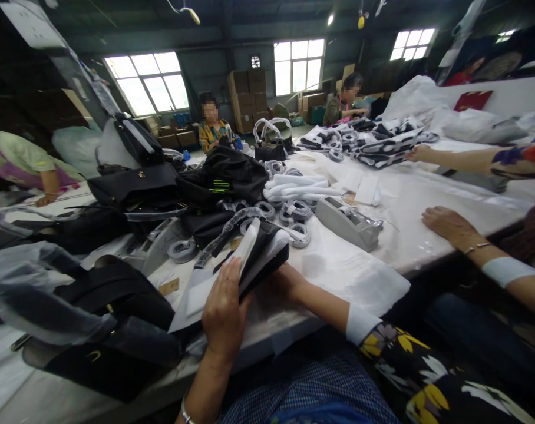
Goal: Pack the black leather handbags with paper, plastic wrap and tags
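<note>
A black bag [267, 253] with white padding showing at its top is held tilted above the near edge of the table. Its left side is gripped by my left hand [224, 309], fingers pressed together along the white padding. My right hand [287, 281] is under the bag's lower right side, its fingers mostly hidden behind the bag. White sheets [199, 291] lie just left of and below the bag. Rolled straps in clear wrap [296, 211] are beyond it on the table.
A grey tape dispenser [349, 222] stands right of centre. Black bags [112, 300] with wrapped handles crowd the left. White foam rolls [296, 187] lie behind the straps. At the right, another person's hand [448, 225] rests on the table [409, 206]; more people sit farther back.
</note>
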Demonstrator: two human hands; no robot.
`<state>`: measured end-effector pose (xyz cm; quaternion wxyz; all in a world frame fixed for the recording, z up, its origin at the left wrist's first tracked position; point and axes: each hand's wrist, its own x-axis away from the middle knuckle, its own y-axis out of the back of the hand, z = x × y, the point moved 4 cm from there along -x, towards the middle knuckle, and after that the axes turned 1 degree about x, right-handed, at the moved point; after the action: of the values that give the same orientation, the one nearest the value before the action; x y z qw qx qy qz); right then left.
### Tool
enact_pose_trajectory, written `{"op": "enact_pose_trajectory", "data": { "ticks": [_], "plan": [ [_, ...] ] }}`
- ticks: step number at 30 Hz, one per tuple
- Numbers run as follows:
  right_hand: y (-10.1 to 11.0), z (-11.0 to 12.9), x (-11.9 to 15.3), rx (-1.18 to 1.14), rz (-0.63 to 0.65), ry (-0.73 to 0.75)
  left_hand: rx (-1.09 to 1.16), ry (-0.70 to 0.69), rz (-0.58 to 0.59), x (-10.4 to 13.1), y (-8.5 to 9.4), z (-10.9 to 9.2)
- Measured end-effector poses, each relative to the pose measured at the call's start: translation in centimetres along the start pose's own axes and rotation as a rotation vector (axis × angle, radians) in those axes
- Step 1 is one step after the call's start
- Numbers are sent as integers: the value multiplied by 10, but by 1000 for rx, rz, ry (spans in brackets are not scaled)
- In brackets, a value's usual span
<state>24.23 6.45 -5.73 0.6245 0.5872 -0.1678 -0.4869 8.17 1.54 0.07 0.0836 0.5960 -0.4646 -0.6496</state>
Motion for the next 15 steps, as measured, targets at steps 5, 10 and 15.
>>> {"op": "enact_pose_trajectory", "data": {
  "ticks": [5,10,15],
  "plan": [
    [36,36,50,-99,-131,186,-19,-101,65,12,-10,-7],
    [104,59,76,-226,-368,346,-96,-253,62,23,-20,-14],
    [133,26,23,-245,-397,206,-155,-330,55,33,-13,-16]
  ]
}}
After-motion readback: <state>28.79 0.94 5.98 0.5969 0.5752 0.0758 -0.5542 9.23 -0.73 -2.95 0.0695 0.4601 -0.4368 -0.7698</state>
